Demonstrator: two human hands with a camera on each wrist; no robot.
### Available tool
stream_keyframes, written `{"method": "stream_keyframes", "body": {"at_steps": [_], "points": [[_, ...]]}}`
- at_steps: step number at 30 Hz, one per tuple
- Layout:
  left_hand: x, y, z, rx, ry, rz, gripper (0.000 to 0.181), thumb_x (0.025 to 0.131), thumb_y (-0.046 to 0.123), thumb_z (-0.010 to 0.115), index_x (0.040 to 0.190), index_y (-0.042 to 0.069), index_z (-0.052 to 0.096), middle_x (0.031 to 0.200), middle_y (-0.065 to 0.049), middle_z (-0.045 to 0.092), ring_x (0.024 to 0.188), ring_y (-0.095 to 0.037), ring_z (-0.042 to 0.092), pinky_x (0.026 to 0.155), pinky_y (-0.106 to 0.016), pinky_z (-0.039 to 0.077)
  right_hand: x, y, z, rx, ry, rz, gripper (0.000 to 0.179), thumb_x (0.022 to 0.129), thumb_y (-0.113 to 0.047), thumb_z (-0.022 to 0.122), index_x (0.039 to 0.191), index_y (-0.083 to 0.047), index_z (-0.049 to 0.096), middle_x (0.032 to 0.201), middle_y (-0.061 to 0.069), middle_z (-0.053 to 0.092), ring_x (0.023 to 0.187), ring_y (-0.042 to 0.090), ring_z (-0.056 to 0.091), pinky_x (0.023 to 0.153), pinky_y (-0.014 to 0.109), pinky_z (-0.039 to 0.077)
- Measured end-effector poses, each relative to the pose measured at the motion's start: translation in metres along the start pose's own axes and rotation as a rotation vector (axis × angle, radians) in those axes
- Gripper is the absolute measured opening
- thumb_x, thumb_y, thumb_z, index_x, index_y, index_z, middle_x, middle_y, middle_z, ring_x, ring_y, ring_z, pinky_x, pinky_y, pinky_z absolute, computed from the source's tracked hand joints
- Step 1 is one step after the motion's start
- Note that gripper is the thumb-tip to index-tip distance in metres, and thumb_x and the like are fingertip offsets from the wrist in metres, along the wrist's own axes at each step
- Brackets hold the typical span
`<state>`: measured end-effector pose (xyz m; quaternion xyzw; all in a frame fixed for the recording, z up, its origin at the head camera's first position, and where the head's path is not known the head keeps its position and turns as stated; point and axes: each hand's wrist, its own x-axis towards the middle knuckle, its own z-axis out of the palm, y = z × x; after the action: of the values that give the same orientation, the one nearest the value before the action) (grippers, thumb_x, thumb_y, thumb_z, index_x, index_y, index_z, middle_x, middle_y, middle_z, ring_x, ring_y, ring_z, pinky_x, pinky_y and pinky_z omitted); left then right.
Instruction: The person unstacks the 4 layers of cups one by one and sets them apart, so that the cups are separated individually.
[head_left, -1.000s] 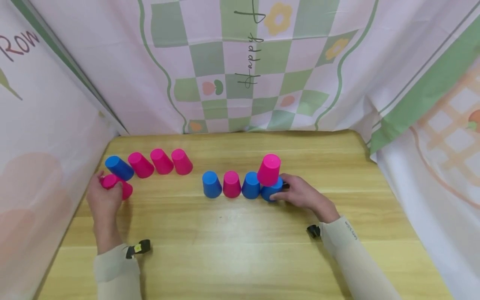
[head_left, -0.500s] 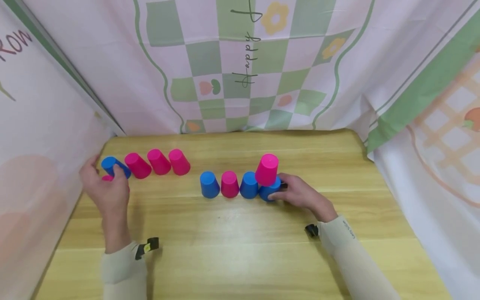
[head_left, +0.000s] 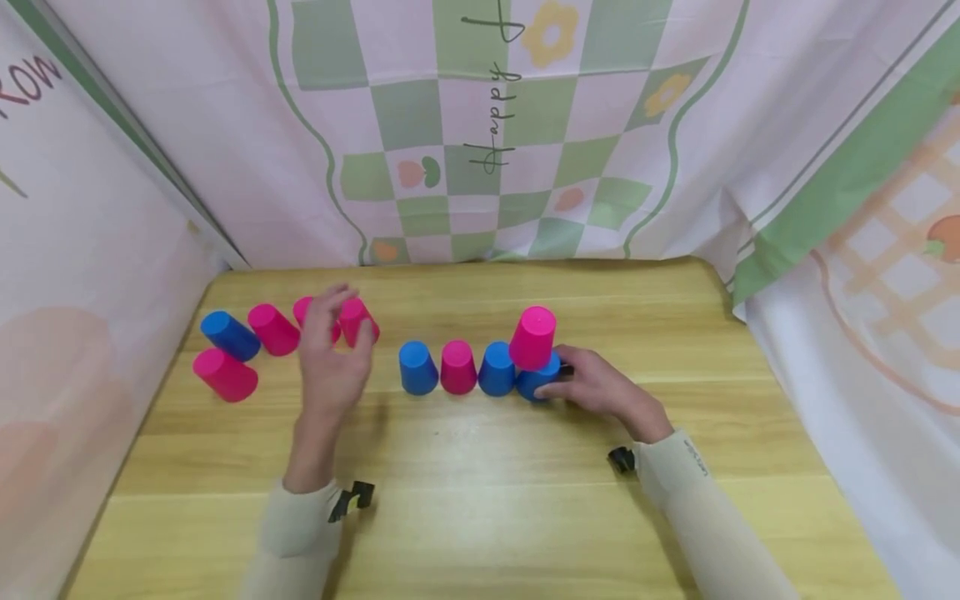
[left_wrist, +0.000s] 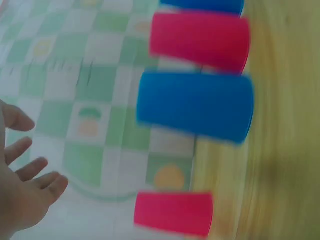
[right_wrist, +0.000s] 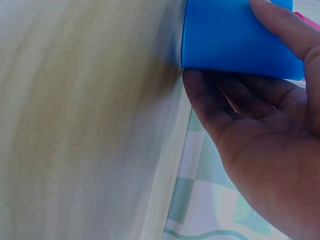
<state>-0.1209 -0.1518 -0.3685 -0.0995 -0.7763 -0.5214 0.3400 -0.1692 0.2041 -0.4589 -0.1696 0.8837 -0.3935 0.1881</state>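
Observation:
In the head view, my left hand (head_left: 332,358) is over the back-left row with nothing in it. It overlaps two pink cups there, partly hiding one pink cup (head_left: 303,310) and the end pink cup (head_left: 357,323). The left wrist view has the same hand (left_wrist: 27,185) with fingers spread. My right hand (head_left: 611,392) holds the blue cup (head_left: 537,379) at the right end of the middle row, thumb on one side and fingers on the other. That blue cup (right_wrist: 235,40) stands upside down on the table. A pink cup (head_left: 533,337) sits on top, at the row's right end.
The middle row also has a blue cup (head_left: 417,368), a pink cup (head_left: 458,368) and another blue cup (head_left: 497,369). At left stand a blue cup (head_left: 231,335), a pink cup (head_left: 273,330) and a nearer pink cup (head_left: 227,375). Behind the wooden table (head_left: 480,500) hangs a patterned curtain (head_left: 480,125).
My left hand has let go of the near pink cup at far left, lifted and moved right over the back row. My right hand has stayed at its blue cup.

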Motion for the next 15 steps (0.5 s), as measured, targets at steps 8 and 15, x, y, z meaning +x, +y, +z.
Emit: {"method": "stream_keyframes", "body": {"at_steps": [8, 15], "points": [[-0.003, -0.01, 0.048, -0.207, -0.343, -0.08, 0.052, 0.086, -0.007, 0.067, 0.135, 0.002, 0.053, 0.136, -0.013, 0.054, 0.129, -0.03, 0.049, 0.106, -0.051, 0.043, 0.0, -0.002, 0.001, 0.013, 0.007, 0.02, 0.044, 0.08, -0.038, 0.08, 0.115, -0.018, 0.063, 0.107, 0.0, 0.066, 0.095, 0.022, 0.059, 0.091, 0.041, 0.051], [-0.006, -0.009, 0.092, -0.213, -0.533, -0.036, 0.065, 0.085, 0.011, 0.076, 0.142, 0.02, 0.047, 0.141, 0.004, 0.049, 0.13, -0.014, 0.046, 0.105, -0.044, 0.046, 0.001, -0.002, 0.0, -0.004, 0.004, -0.01, 0.042, 0.081, -0.039, 0.079, 0.114, -0.02, 0.063, 0.106, -0.002, 0.066, 0.095, 0.02, 0.06, 0.091, 0.04, 0.053]]}}
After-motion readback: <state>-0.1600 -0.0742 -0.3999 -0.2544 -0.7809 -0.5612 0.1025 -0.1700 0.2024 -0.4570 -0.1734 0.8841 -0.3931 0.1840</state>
